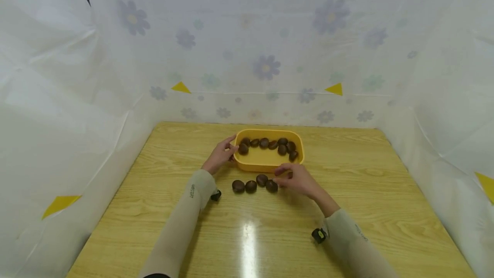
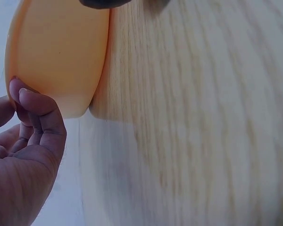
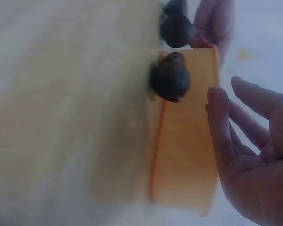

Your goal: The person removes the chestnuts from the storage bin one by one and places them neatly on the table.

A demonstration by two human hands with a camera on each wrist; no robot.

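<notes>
I am seeing the left hand [image 1: 221, 156] gripping the light, stiff yellow tray [image 1: 266, 164] by its rim, while the right hand [image 1: 299, 180], fingers loose, is hovering beside small, hard, smooth chestnuts [image 1: 254, 185], best pinched singly.

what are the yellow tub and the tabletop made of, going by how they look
The yellow oval tub looks like moulded plastic: one even colour, smooth matt walls, rounded corners. The pale tabletop shows wood grain under a glossy coat that mirrors a light; whether solid wood or printed laminate cannot be told.
</notes>
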